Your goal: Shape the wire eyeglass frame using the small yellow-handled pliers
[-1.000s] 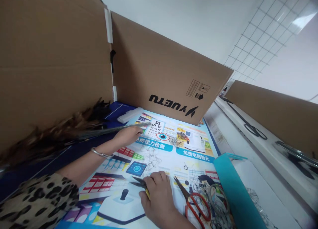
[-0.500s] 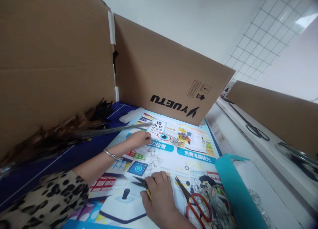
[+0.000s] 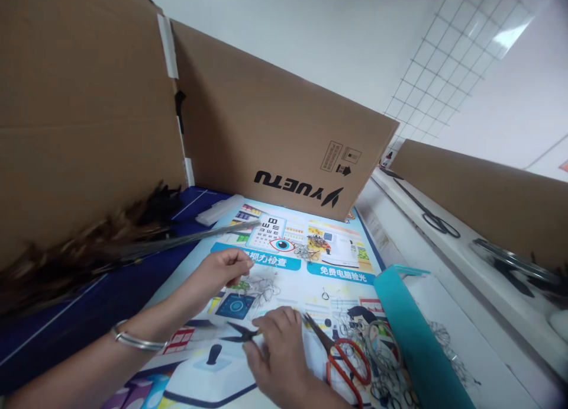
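My left hand hovers over the upper left of the printed sheet, a silver bangle on its forearm. Its thumb and fingers are pinched together; whatever may be between them is too small to make out. Just below it lies a loose tangle of thin wire pieces. My right hand rests low on the sheet, wrapped around a pair of pliers with narrow dark jaws pointing left and spread apart. To its right lie red-handled scissors, blades partly under no cover, beside coiled wire.
Cardboard panels stand behind and at left. Brown feathery strands and a long thin grey bundle lie at left. A teal-edged box holds wire pieces at right. More scissors lie on a white ledge.
My left hand has drawn back slightly toward me and turned, its fingers pinched. The right hand stays around the pliers. The whole view has shifted a little.
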Demonstrator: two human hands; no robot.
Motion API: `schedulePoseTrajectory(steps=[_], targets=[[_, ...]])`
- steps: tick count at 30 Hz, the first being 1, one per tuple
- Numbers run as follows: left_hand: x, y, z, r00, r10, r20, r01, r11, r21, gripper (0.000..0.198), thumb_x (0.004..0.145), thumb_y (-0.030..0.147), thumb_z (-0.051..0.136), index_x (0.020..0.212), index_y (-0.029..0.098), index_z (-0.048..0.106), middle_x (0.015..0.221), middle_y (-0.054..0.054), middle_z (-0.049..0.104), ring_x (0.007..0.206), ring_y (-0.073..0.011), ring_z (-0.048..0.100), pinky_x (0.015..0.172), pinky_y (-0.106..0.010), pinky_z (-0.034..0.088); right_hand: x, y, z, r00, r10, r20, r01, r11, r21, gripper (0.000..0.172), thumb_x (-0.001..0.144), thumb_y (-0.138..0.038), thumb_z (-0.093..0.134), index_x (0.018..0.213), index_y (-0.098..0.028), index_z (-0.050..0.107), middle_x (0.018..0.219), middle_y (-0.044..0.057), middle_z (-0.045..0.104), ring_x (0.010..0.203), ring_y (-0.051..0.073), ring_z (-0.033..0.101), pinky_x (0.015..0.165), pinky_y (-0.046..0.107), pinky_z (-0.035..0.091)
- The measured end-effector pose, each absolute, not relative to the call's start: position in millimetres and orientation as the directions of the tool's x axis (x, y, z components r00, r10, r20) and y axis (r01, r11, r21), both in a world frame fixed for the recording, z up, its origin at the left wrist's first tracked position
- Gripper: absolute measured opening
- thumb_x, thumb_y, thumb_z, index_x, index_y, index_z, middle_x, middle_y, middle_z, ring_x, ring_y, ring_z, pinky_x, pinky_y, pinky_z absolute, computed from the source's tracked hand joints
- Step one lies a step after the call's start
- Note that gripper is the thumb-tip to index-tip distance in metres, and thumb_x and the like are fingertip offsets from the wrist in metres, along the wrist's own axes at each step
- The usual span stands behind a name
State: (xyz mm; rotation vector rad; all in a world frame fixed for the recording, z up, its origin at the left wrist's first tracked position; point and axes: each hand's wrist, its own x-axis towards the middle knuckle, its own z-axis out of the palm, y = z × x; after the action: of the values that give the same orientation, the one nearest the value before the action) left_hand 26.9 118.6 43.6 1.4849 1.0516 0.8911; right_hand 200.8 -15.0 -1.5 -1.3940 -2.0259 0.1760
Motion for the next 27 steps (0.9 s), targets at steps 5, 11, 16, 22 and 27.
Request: schedulePoseTrajectory(steps=[5, 11, 16, 22, 27], targets=[[16, 84, 35, 0.241, 0.969, -0.06, 0.16, 0.021, 0.987, 0.027, 0.081, 0.044, 0.063, 0.069, 0.019, 0.06, 0.05, 0.007, 0.048, 0.049, -0.0123, 0.043, 0.049, -0.023, 0.032, 206, -12, -6, 0.079, 0.91, 0.407, 0.562, 0.296, -0.772, 0.015, 0.09, -0.028, 0.051, 0.101, -0.021, 0.06, 0.086, 0.003, 0.061, 0.081, 0.018, 0.059, 0.075, 0.032, 0.048], [8, 65, 27, 0.231, 0.971, -0.06, 0.227, 0.006, 0.974, 0.024, 0.081, 0.042, 0.064, 0.074, 0.019, 0.064, 0.057, 0.006, 0.052, 0.053, -0.0126, 0.045, 0.052, -0.023, 0.034, 209, -12, 2, 0.055, 0.961, 0.272, 0.411, 0.226, -0.883, 0.024, 0.095, -0.036, 0.047, 0.101, -0.019, 0.064, 0.086, 0.003, 0.065, 0.079, 0.016, 0.061, 0.069, 0.027, 0.049], [8, 60, 28, 0.25, 0.965, -0.081, 0.218, 0.025, 0.976, 0.026, 0.083, 0.044, 0.062, 0.075, 0.019, 0.063, 0.057, 0.006, 0.048, 0.056, -0.0127, 0.044, 0.053, -0.023, 0.032, 209, -11, 3, 0.058, 0.974, 0.219, 0.367, 0.183, -0.912, 0.026, 0.095, -0.038, 0.049, 0.086, -0.019, 0.064, 0.078, 0.002, 0.064, 0.075, 0.016, 0.06, 0.066, 0.025, 0.048], [9, 61, 27, 0.271, 0.954, -0.131, 0.098, 0.108, 0.989, 0.029, 0.084, 0.044, 0.064, 0.071, 0.019, 0.059, 0.056, 0.007, 0.046, 0.054, -0.0112, 0.04, 0.052, -0.022, 0.031, 209, -10, 0, 0.059, 0.98, 0.188, 0.32, 0.16, -0.934, 0.024, 0.093, -0.038, 0.052, 0.086, -0.018, 0.064, 0.075, 0.002, 0.062, 0.07, 0.015, 0.058, 0.064, 0.025, 0.046], [9, 60, 21, 0.319, 0.936, -0.148, -0.022, 0.163, 0.986, 0.033, 0.086, 0.045, 0.065, 0.068, 0.019, 0.057, 0.054, 0.007, 0.047, 0.052, -0.0105, 0.038, 0.051, -0.022, 0.03, 209, -9, 0, 0.04, 0.991, 0.131, 0.148, 0.124, -0.981, 0.024, 0.091, -0.039, 0.058, 0.086, -0.017, 0.065, 0.076, 0.002, 0.062, 0.069, 0.014, 0.055, 0.062, 0.024, 0.044]])
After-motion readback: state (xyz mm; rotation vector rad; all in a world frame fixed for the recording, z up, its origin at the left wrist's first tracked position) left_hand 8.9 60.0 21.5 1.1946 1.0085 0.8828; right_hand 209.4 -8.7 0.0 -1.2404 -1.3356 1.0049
